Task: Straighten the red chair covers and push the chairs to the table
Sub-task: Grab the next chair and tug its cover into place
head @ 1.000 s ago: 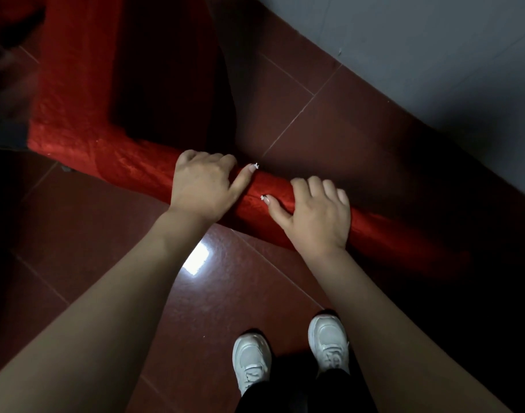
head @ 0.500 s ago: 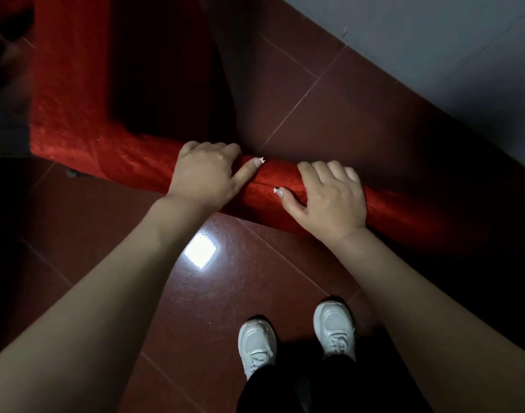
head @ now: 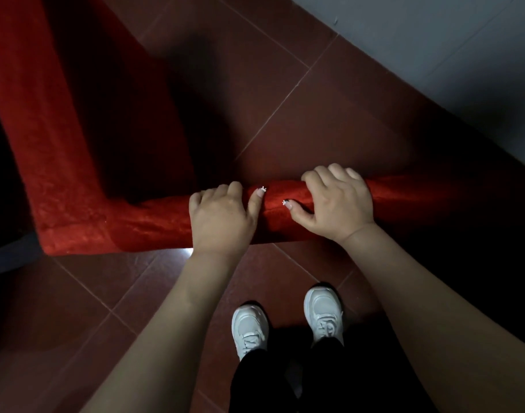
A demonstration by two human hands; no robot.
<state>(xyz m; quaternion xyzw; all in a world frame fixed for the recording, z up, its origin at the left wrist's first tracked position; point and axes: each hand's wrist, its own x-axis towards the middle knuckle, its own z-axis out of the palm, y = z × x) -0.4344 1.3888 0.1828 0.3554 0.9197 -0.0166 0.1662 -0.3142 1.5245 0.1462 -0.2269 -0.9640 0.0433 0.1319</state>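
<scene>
Sliding rightward since a second ago, the covered rail now lies almost level across the middle of the frame instead of slanting down to the right, and both hands have ridden along with it. Left hand point(head: 222, 222) sits on the red plush chair cover point(head: 147, 226) at frame centre. Its fingers curl over the far side of the padded top rail and the thumb stretches along the top, so that grip is clamped on the cloth-wrapped rail. Right hand point(head: 335, 204) is just beside it, thumbs nearly meeting, fingers likewise hooked over the far edge and grasping the same cover. More red cloth runs up the left edge of the frame.

White trainers point(head: 249, 326) stand on the dark red tiled floor point(head: 285, 93) at the bottom, and a grey wall point(head: 434, 40) fills the upper right. By the look of it this is the pushing step, as the cover seems smooth around the hands. The counter is out of view, so how far remains I cannot tell. Next calls for an even shove from both hands, keeping the rail square so the cloth doesn't bunch.
</scene>
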